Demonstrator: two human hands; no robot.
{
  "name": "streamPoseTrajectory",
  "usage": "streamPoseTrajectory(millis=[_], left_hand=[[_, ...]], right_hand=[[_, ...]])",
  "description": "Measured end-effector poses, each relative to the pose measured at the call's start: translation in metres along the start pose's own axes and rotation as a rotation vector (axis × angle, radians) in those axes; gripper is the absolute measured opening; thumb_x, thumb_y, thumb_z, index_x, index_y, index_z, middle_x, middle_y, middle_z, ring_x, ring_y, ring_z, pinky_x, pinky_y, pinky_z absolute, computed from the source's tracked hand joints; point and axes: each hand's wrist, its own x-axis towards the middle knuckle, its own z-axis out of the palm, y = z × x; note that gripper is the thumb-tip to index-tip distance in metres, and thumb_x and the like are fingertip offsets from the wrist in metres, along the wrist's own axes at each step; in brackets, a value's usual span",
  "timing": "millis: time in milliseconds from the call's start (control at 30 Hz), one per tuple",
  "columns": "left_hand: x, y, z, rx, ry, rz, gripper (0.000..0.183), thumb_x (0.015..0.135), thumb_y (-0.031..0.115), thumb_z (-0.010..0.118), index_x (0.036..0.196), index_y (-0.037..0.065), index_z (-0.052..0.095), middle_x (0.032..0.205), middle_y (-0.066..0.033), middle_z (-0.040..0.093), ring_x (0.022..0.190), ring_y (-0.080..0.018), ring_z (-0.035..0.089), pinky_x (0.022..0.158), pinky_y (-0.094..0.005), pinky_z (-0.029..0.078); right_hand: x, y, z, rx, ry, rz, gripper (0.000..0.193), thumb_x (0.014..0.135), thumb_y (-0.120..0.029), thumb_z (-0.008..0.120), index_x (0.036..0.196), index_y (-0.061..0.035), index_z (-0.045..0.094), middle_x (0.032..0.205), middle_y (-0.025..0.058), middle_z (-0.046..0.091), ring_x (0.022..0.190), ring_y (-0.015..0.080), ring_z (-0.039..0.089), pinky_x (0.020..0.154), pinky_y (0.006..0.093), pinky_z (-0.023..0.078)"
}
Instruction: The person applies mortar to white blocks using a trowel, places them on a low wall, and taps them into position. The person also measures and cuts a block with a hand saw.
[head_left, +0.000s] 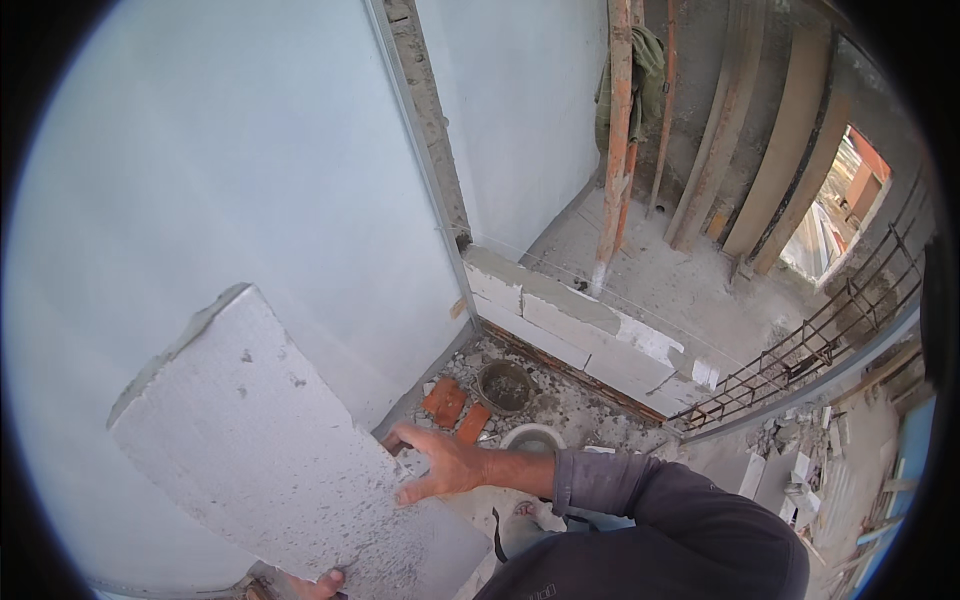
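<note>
A large pale aerated concrete block (pixel 255 425) with a rough broken end fills the lower left, tilted in front of me. My right hand (pixel 442 463) grips its upper right edge, the fingers spread along it and the thumb against the face. Along the lower edge, my left hand (pixel 318 585) holds the block too; only the thumb and a bit of the hand show, the rest being hidden behind the block or cut off.
A low block wall (pixel 575 320) with mortar on top crosses ahead. A mortar bucket (pixel 505 387), orange bricks (pixel 445 402) and a pale tub (pixel 533 432) stand on rubble-strewn floor. Rebar (pixel 800 360) runs along the right; an orange prop (pixel 615 150) stands beyond the wall.
</note>
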Motion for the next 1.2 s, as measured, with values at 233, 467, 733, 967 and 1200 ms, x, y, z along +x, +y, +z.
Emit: streamPoseTrajectory(millis=[233,467,733,967,1200], left_hand=[[0.125,-0.027,0.095,-0.559,-0.294,0.175,0.097,0.075,0.039,0.082,0.151,-0.003,0.039,0.143,-0.0197,0.056,0.134,-0.0368,0.053,0.114,-0.0518,0.043],[0.169,-0.091,0.324,-0.579,-0.08,0.061,0.069,0.105,0.042,0.061,0.156,0.008,0.029,0.151,-0.0109,0.045,0.136,-0.0241,0.048,0.112,-0.0481,0.043],[0.228,-0.163,0.539,-0.617,-0.39,-0.497,0.061,0.109,0.044,0.054,0.157,0.015,0.03,0.153,-0.0057,0.045,0.144,-0.0239,0.04,0.115,-0.0543,0.036],[0.276,-0.228,0.656,-0.669,-0.418,-0.789,0.085,0.1,0.055,0.065,0.157,0.005,0.027,0.153,-0.0116,0.043,0.145,-0.0263,0.038,0.115,-0.0532,0.037],[0.308,-0.265,0.68,0.094,-0.205,-0.626,0.07,0.099,0.045,0.069,0.145,-0.002,0.045,0.148,-0.0213,0.048,0.129,-0.0283,0.056,0.101,-0.0433,0.05]], right_hand=[[0.015,-0.116,-0.108,-0.002,0.166,-0.248,0.127,0.071,-0.051,0.09,0.161,0.0009,0.017,0.148,0.0239,0.042,0.141,0.036,0.043,0.118,0.0482,0.035],[-0.035,-0.115,-0.233,-0.886,0.556,-0.039,0.118,0.064,-0.043,0.09,0.155,0.0015,0.03,0.135,0.0237,0.05,0.131,0.0397,0.05,0.109,0.0493,0.041],[-0.07,-0.091,-0.415,-1.118,0.579,0.335,0.115,0.058,-0.039,0.09,0.15,0.0021,0.037,0.127,0.0208,0.052,0.122,0.0399,0.051,0.103,0.0524,0.038],[-0.072,-0.022,-0.501,-1.221,0.717,0.555,0.115,0.055,-0.038,0.091,0.149,0.0004,0.038,0.128,0.0207,0.051,0.123,0.0409,0.049,0.103,0.0553,0.036],[-0.055,0.068,-0.543,-1.166,0.731,0.799,0.116,0.054,-0.041,0.092,0.148,-0.0001,0.037,0.137,0.0241,0.049,0.13,0.0431,0.044,0.108,0.0591,0.032]])
